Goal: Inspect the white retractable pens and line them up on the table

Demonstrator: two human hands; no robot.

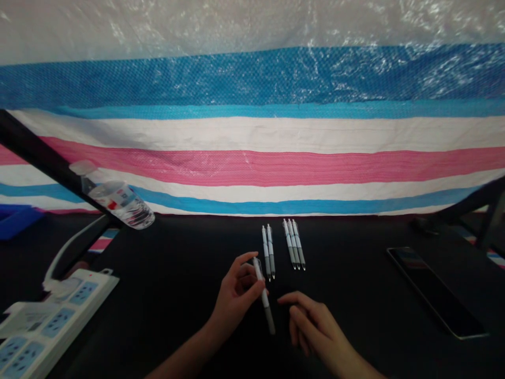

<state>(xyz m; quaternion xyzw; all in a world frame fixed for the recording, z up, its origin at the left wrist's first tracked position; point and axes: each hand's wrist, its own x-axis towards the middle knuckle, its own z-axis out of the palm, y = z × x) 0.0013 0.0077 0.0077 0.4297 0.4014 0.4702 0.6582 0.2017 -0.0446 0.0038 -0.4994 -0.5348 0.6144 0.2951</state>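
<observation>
A white pen with a grey grip [265, 302] is held by my left hand [238, 289], its clip end up near the index fingertip and its grey end pointing down toward me. My right hand [315, 323] is just to the right of that pen, not touching it, with the index finger stretched out and the other fingers loosely bent; it holds nothing. Beyond my hands, two similar pens [269, 252] lie side by side on the black table [347, 273]. Three more pens [294, 245] lie together a little to their right.
A black phone [434, 292] lies at the right. At the left are a white power strip [84, 300] with a cable, a clear plastic bottle [128, 205] and a blue tray [18, 220]. A striped sheet [252, 168] hangs behind the table.
</observation>
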